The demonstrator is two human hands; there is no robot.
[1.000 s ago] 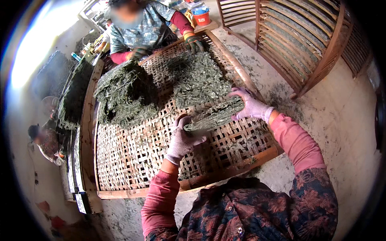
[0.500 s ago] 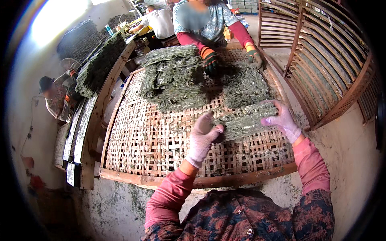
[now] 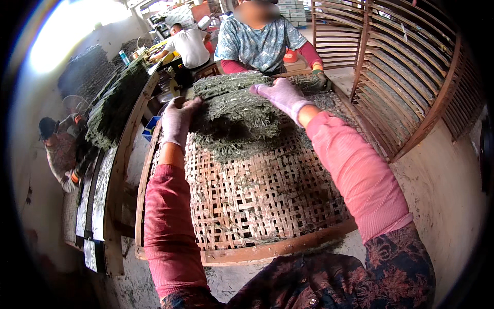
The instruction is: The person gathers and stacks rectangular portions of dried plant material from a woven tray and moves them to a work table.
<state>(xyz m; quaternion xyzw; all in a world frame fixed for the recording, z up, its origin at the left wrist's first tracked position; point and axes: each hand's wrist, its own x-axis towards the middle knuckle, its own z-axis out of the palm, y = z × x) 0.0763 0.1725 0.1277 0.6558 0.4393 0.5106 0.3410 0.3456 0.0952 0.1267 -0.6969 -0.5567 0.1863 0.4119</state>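
A greyish-green slab of dried, stringy seaweed (image 3: 232,105) spans the space between my gloved hands, over the pile of similar slabs (image 3: 234,147). My left hand (image 3: 180,118) grips its left end, fingers curled at the edge. At the other end, my right hand (image 3: 284,97) is closed on it, thumb toward the middle. How far the slab rests on the pile I cannot tell. The pile lies on the far part of a woven bamboo tray (image 3: 257,206).
Across the tray stands a co-worker, one gloved hand (image 3: 321,81) at the far right corner. Wooden slatted racks (image 3: 411,77) line the right. More seaweed (image 3: 117,103) is heaped along the bench at left, where another person works. Someone in a white shirt (image 3: 189,47) sits behind.
Both my hands have moved far and left with the seaweed slab, from the tray's right side to the pile. My view has shifted; the co-worker's other hand is now hidden.
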